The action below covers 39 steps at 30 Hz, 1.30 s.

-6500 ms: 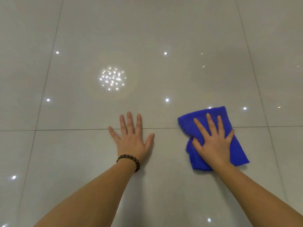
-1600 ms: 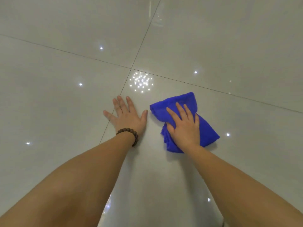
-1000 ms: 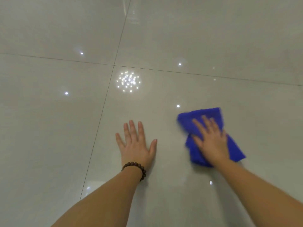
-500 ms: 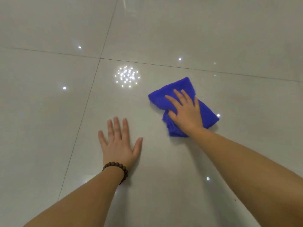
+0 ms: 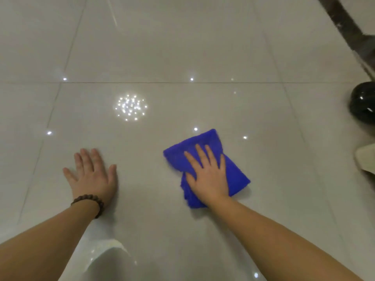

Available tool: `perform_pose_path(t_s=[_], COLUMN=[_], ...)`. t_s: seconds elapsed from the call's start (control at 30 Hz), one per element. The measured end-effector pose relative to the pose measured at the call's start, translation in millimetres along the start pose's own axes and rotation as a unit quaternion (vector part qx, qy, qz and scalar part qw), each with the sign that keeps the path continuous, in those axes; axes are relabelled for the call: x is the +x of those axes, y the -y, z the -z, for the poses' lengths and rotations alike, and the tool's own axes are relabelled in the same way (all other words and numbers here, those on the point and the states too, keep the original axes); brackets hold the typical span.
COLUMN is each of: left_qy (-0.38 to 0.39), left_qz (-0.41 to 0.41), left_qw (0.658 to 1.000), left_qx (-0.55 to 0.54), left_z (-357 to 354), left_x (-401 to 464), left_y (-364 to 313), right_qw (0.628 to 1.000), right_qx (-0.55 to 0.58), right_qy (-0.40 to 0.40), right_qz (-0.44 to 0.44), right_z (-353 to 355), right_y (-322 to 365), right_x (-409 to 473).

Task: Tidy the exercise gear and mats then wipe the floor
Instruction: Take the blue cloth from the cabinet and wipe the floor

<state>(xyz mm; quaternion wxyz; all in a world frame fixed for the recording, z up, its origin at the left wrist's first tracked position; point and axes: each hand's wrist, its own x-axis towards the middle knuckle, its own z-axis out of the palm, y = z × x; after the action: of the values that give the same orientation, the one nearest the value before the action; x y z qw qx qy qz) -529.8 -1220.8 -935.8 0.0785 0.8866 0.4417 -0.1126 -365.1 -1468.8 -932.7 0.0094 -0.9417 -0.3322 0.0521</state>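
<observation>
A folded blue cloth (image 5: 235, 173) lies on the glossy pale tiled floor (image 5: 162, 57). My right hand (image 5: 207, 173) presses flat on the cloth with straight, spread fingers. My left hand (image 5: 92, 173) rests flat on the bare tile to the left, fingers straight, with a dark bead bracelet at the wrist. No mats or exercise gear show in this view apart from what stands at the right edge.
A shiny black rounded object (image 5: 363, 102) sits at the right edge, with a pale object (image 5: 366, 161) just below it. A dark strip (image 5: 345, 19) runs along the floor at the top right. Ceiling lights reflect in the tiles.
My right hand has slid the blue cloth back toward me and to the right. The view has swung right, bringing the black object and dark strip into sight. My left hand stays flat.
</observation>
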Motion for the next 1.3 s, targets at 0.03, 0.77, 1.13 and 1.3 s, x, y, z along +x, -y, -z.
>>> perform_pose_path(t_s=[0.03,0.77,1.13,1.3], left_qy=[-0.001,-0.013,0.001,0.003], left_qz=[-0.011,-0.171,-0.165,-0.175], left_qw=[1.0,0.985,0.986,0.984], left_qx=[-0.007,0.019,0.027,0.036], left_z=[0.5,-29.1,-33.1,-34.8], left_x=[-8.2,-38.7,-35.3,-34.3], left_y=[-15.1,-190.1,-190.3,-189.7], right_qw=[0.997,0.991,0.909,0.994], right_qx=[-0.004,0.044,0.121,0.076], right_qy=[0.014,-0.007,-0.041,0.001], right_qz=[0.071,0.13,-0.398,0.076], right_z=[-0.6,-1.7,34.8,12.2], right_y=[0.5,-86.6,-229.0,-39.0], right_x=[-14.5,37.6,188.9,169.7])
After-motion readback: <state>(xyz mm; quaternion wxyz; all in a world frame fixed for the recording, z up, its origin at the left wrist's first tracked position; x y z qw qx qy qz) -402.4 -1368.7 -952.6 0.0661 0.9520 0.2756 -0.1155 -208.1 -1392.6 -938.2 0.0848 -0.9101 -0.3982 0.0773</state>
